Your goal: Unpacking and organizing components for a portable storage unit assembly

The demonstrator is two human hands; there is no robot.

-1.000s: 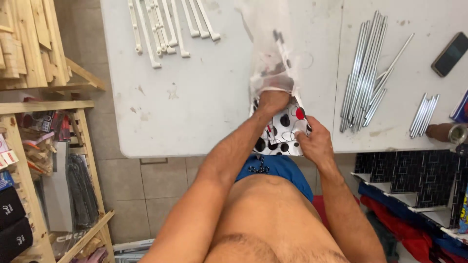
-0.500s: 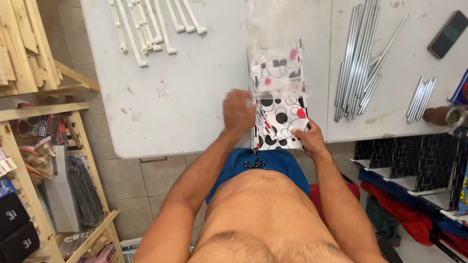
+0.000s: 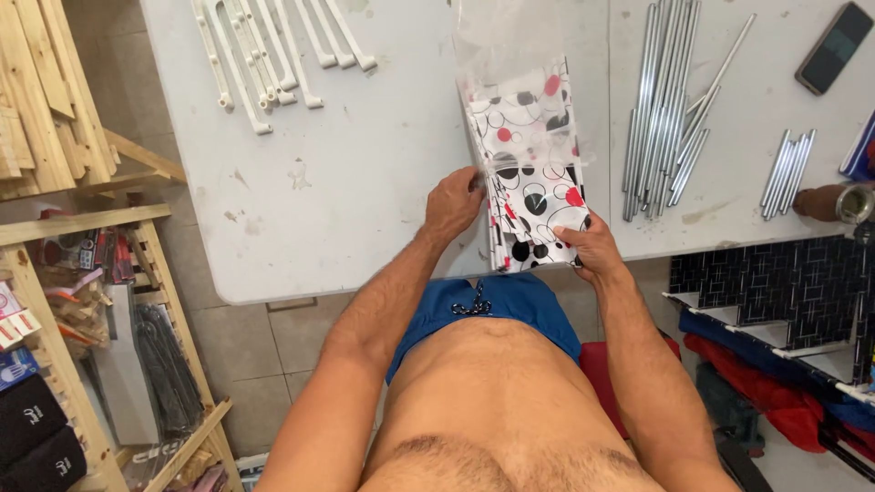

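A folded piece of white fabric printed with black, grey and red circles (image 3: 533, 173) lies on the white tabletop (image 3: 365, 182), near its front edge and partly inside a clear plastic bag (image 3: 510, 46) whose open end reaches toward the person. The far half of the fabric sits under the plastic; the near half sticks out over the tabletop's edge.

The left hand (image 3: 453, 205) rests on the tabletop at the fabric's left side, its fingers curled against the edge of the bag and the cloth, pinching or pressing there; the exact hold is hidden by the knuckles. The right hand (image 3: 591, 248) grips the near right corner of the fabric, thumb on top and fingers tucked beneath.

To the right of the fabric, well within reach, a bundle of long thin silver metal rods (image 3: 670, 109) lies spread lengthwise, and farther right a smaller group of short silver rods (image 3: 788, 169). A dark phone (image 3: 834, 47) lies at the far right corner. On the left far side of the tabletop rest several white plastic bars with hooked ends (image 3: 264, 55). Left of the tabletop stands a light wooden shelf rack (image 3: 64, 228) holding packaged goods.
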